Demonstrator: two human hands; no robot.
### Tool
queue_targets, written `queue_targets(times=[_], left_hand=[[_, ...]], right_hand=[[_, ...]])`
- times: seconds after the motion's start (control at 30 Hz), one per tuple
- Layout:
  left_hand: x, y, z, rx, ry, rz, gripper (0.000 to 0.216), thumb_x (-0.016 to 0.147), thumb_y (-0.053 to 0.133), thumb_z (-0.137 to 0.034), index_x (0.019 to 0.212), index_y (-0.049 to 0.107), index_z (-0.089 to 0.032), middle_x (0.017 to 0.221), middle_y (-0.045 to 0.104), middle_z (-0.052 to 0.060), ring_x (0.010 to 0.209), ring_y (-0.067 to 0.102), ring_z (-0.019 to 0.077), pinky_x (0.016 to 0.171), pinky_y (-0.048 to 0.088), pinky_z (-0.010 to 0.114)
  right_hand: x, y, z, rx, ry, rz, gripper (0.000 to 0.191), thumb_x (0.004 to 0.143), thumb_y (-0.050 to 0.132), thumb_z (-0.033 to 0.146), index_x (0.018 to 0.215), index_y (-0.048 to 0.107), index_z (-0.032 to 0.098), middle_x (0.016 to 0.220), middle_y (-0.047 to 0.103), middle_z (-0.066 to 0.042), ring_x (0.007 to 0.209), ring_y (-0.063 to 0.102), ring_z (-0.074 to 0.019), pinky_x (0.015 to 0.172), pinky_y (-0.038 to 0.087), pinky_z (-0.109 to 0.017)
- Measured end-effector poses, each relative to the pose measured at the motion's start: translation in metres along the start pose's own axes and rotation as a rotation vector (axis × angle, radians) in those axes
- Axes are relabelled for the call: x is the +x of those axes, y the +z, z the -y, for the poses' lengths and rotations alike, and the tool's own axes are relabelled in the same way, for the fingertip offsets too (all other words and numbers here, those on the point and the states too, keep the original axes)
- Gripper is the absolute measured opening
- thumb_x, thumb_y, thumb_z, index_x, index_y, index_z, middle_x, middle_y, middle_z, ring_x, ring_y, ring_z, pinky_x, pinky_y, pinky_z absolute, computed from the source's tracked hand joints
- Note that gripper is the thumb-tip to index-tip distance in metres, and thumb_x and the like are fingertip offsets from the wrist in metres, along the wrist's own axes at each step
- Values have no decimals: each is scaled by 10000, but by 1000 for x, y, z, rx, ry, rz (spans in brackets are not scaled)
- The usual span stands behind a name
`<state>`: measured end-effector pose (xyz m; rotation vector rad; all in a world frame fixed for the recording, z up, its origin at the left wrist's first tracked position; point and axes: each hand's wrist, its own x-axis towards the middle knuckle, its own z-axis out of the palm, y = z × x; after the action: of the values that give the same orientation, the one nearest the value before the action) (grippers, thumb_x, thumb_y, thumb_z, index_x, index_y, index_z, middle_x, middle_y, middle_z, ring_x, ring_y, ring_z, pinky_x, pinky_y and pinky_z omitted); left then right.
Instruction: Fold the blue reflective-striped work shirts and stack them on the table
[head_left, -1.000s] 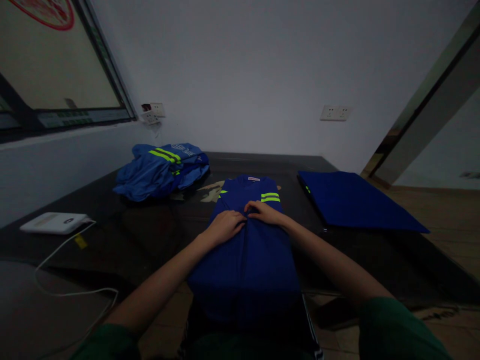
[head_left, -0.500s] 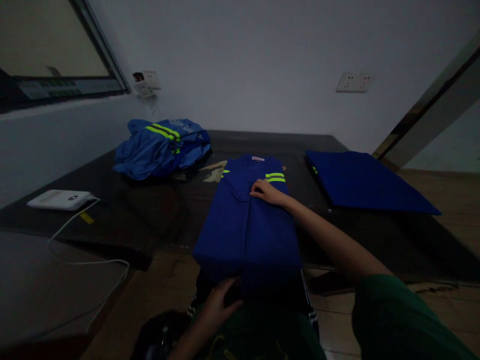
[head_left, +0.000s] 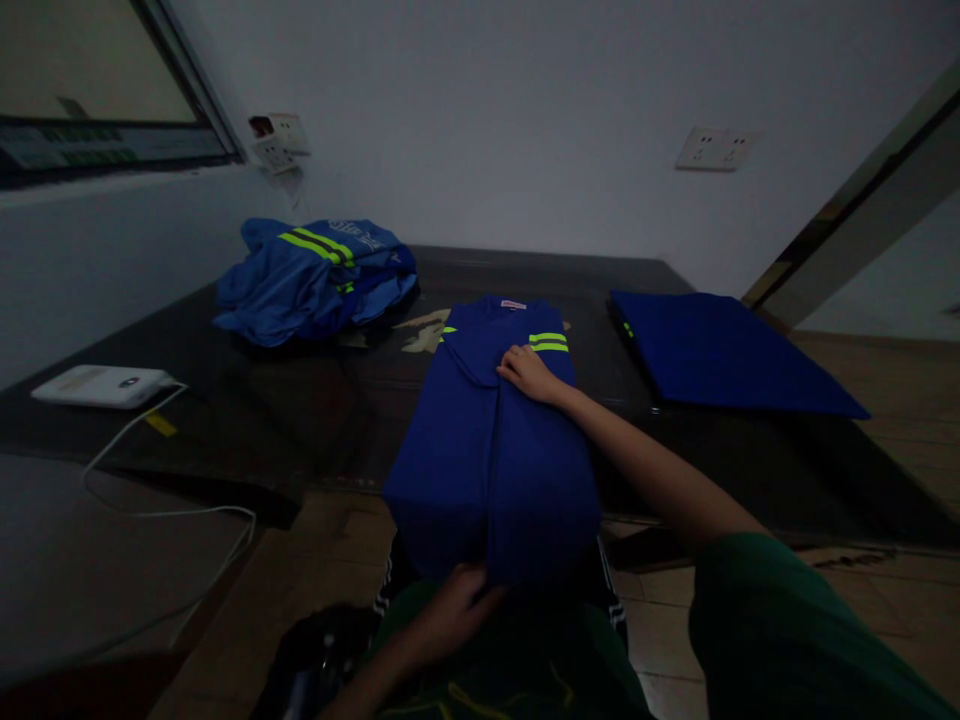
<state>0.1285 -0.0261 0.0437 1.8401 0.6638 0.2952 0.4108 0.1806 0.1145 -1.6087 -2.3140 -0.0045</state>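
A blue work jacket (head_left: 450, 450) with yellow-green stripes lies folded in front of me, collar toward the wall. Its sides are turned inward and meet along a middle line. Its lower end hangs over the table's front edge onto my lap. My right hand (head_left: 529, 374) rests on the upper part, fingers curled and closed on the cloth beside the middle edge. At the lower end, my left hand (head_left: 461, 610) has its fingertips on the hem by the middle line, seemingly closed on the cloth. Dim light partly hides those fingers.
A heap of blue garments (head_left: 315, 285) lies at the back left of the dark table (head_left: 315, 420). A folded blue garment (head_left: 727, 350) is on the right. At the left edge sits a white power bank (head_left: 101, 386) with a cable (head_left: 195, 511). Wall sockets (head_left: 716, 149) are behind.
My left hand has moved slightly right and its fingers have come onto the jacket's hem. My right hand has settled flatter on the cloth. The view has tilted slightly down.
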Motion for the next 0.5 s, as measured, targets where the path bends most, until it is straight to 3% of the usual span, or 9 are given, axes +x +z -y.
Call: queue_targets(times=[0.1, 0.27, 0.4, 0.5], left_hand=[[10, 1, 16, -9, -64, -127, 306, 940, 433, -320, 993, 690, -162, 1020, 725, 69, 966, 647, 234, 897, 470, 316], [30, 5, 27, 53, -100, -220, 245, 900, 505, -284, 947, 702, -147, 1008, 731, 86, 932, 651, 244, 880, 476, 334], [37, 12, 22, 76, -163, -244, 214, 889, 521, -254, 909, 703, -142, 979, 737, 80, 878, 649, 216, 857, 477, 315], [29, 11, 12, 138, -227, -181, 239, 909, 493, -260, 932, 698, -139, 974, 732, 85, 867, 647, 210, 849, 477, 314]], right_hand=[[2, 1, -1, -74, -19, -11, 317, 982, 344, 347, 924, 594, 163, 976, 571, -115, 919, 481, -238, 874, 361, -365], [14, 1, -6, -176, -10, 14, 355, 991, 318, 359, 979, 605, 152, 1015, 574, -126, 960, 471, -252, 901, 340, -381], [21, 4, -10, -231, 14, 2, 368, 987, 326, 375, 1015, 598, 129, 1040, 572, -138, 966, 464, -262, 891, 342, -386], [22, 5, -12, -243, 7, -10, 371, 987, 318, 381, 1021, 592, 133, 1043, 571, -137, 960, 462, -260, 886, 342, -385]])
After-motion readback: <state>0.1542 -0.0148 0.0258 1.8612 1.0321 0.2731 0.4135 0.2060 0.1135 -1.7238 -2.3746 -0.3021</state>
